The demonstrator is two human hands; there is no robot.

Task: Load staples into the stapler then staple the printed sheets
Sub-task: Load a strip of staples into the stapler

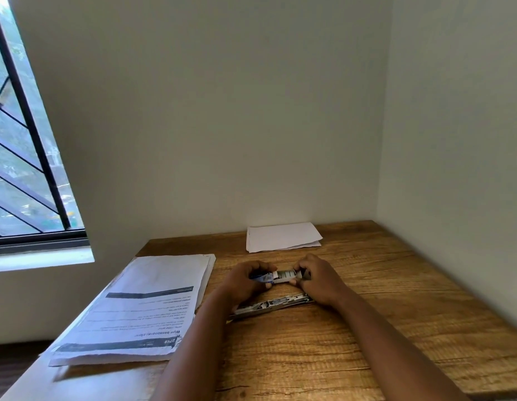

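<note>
Metal stapler (276,304) lies partly hidden by hands.

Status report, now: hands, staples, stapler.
Left hand and right hand both grip the staple box, slid partly open. Stapler lies open on table, not yet loaded. Nothing in the way.

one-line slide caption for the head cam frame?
Both hands, left hand and right hand, hold a small staple box above the opened stapler on a wooden desk, printed sheets alongside.
</note>
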